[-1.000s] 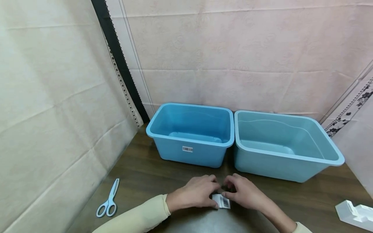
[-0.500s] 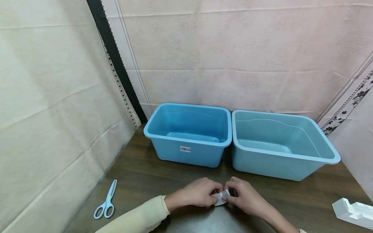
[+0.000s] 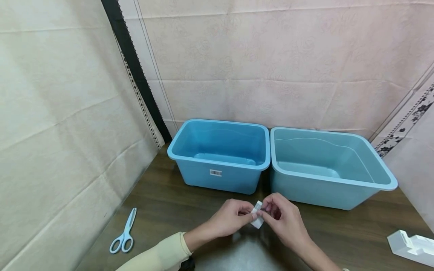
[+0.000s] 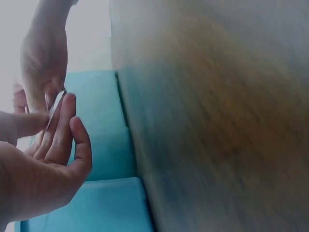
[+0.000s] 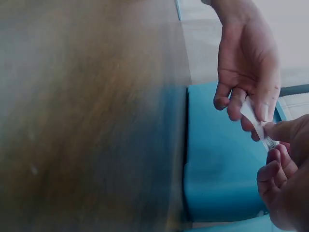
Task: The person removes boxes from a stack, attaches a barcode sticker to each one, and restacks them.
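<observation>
While both hands are meeting above the bench (image 3: 176, 203), just in front of the two blue bins, they are sharing one small white packet (image 3: 257, 219). The left hand (image 3: 232, 217) is pinching its near-left edge between thumb and fingertips, and the right hand (image 3: 283, 218) is pinching the opposite edge, fingers curled round it. The packet is hanging tilted in the air, clear of the wood, near the gap between the left bin (image 3: 220, 160) and the right bin (image 3: 329, 169). Both bins are showing bare bottoms.

Judging from the paired pinch grips, the hands are working at pulling or tearing the packet open. To do that well, the thumbs should be sitting close together on either side of one spot on the edge, so the force is landing there and not stretching the whole wrapper. Keeping the packet low over the bench, and the pull short and steady, would be limiting the chance of its contents flying out. What is inside I cannot tell; the wrist views are showing only a thin pale strip between the fingers.

Scissors (image 3: 124, 233) are lying well apart at the left of the bench, and a white foam block (image 3: 411, 246) is resting at the far right edge.
</observation>
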Available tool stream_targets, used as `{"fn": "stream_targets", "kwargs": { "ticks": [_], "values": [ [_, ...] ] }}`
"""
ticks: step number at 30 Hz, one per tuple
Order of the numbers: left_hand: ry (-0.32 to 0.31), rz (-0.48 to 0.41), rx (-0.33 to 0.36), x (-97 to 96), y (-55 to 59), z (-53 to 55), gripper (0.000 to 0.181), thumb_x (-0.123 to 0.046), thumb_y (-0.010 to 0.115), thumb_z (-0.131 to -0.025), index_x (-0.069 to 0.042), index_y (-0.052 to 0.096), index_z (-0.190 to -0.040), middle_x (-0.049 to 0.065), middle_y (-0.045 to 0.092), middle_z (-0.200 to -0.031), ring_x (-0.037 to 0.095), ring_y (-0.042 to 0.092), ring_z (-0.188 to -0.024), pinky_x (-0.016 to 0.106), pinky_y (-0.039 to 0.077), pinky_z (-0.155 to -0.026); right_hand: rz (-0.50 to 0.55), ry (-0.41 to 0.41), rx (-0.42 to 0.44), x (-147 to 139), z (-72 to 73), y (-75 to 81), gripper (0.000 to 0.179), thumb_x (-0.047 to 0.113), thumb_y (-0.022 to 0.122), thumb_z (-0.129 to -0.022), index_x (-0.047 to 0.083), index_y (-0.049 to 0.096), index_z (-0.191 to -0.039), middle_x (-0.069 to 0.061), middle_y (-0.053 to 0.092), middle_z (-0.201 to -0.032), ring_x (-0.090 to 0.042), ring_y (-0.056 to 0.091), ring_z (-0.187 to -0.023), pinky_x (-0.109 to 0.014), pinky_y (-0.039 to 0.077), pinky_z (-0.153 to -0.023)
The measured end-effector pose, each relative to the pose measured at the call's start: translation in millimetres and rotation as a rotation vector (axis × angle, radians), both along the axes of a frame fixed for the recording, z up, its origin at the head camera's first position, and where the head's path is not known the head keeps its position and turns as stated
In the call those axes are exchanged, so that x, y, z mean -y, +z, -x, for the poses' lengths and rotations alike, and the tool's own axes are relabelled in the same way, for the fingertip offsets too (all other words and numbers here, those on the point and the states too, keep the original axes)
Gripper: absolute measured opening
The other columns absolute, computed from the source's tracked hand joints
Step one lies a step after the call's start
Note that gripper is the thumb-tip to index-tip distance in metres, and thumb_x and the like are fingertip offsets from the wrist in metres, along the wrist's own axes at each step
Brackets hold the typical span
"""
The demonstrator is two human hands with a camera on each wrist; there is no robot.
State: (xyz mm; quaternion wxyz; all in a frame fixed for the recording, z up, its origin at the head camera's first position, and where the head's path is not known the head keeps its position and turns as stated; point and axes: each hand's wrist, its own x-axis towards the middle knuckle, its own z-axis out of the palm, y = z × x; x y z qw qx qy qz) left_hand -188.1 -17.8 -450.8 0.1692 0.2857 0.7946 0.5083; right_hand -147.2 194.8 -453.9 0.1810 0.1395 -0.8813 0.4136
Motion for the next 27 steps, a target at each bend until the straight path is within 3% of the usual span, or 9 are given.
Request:
{"fn": "stream_targets", "kwargs": {
  "ticks": [3,6,10,14,18,24,27],
  "values": [
    [0.014,-0.053,0.066,1.4,2.6,-0.1,0.014,-0.019,0.069,-0.103,-0.016,0.079,-0.111,-0.005,0.081,-0.103,0.0,0.071,-0.089,0.017,0.057,-0.08,-0.007,0.009,-0.029,2,2.2,2.5,0.033,0.005,0.089,-0.084,0.03,0.072,-0.097,0.013,0.064,-0.094,-0.002,0.056,-0.071,-0.021,0.052,-0.059],
    [0.009,-0.062,0.074,3.7,4.2,-0.2,0.015,-0.016,0.068,-0.103,-0.014,0.078,-0.114,-0.003,0.081,-0.106,0.001,0.072,-0.093,0.017,0.057,-0.084,-0.023,0.019,-0.013,2,3.0,4.2,0.032,0.008,0.088,-0.085,0.032,0.075,-0.101,0.015,0.068,-0.098,0.0,0.059,-0.074,-0.022,0.054,-0.06],
    [0.003,-0.043,0.016,4.9,3.3,1.0,0.014,-0.017,0.067,-0.105,-0.016,0.078,-0.113,-0.006,0.08,-0.103,0.006,0.073,-0.093,0.018,0.056,-0.084,-0.036,0.053,-0.002,1,3.0,3.6,0.029,0.013,0.089,-0.086,0.034,0.076,-0.103,0.016,0.071,-0.096,0.002,0.061,-0.075,-0.023,0.056,-0.061],
    [0.0,0.006,-0.082,5.6,1.3,1.6,0.013,-0.02,0.065,-0.106,-0.021,0.077,-0.111,-0.012,0.078,-0.096,0.001,0.069,-0.086,0.018,0.055,-0.08,-0.04,0.052,0.022,0,3.5,3.1,0.025,0.018,0.088,-0.088,0.036,0.076,-0.101,0.019,0.071,-0.091,0.002,0.061,-0.074,-0.023,0.055,-0.061],
    [0.008,0.056,-0.124,6.8,0.5,0.7,0.013,-0.02,0.065,-0.106,-0.022,0.077,-0.111,-0.013,0.076,-0.094,-0.002,0.063,-0.081,0.018,0.053,-0.076,-0.047,0.039,0.041,-2,4.8,4.4,0.023,0.015,0.086,-0.089,0.036,0.077,-0.096,0.019,0.074,-0.089,0.001,0.061,-0.073,-0.023,0.055,-0.061],
    [0.01,0.045,-0.056,11.1,-3.2,0.6,0.008,-0.013,0.069,-0.102,-0.016,0.072,-0.11,-0.007,0.081,-0.095,0.003,0.072,-0.082,0.018,0.053,-0.074,-0.033,-0.03,0.015,-14,9.0,6.9,0.02,0.012,0.086,-0.089,0.03,0.079,-0.095,0.015,0.074,-0.09,-0.002,0.06,-0.071,-0.023,0.055,-0.062],
    [0.012,0.087,-0.046,16.2,-5.1,3.2,0.004,-0.016,0.072,-0.101,-0.017,0.073,-0.104,-0.007,0.08,-0.093,0.004,0.072,-0.081,0.018,0.053,-0.072,-0.027,-0.091,-0.011,-22,9.2,7.9,0.019,0.013,0.086,-0.089,0.03,0.08,-0.096,0.014,0.068,-0.081,-0.004,0.056,-0.067,-0.022,0.05,-0.058]
  ]
}}
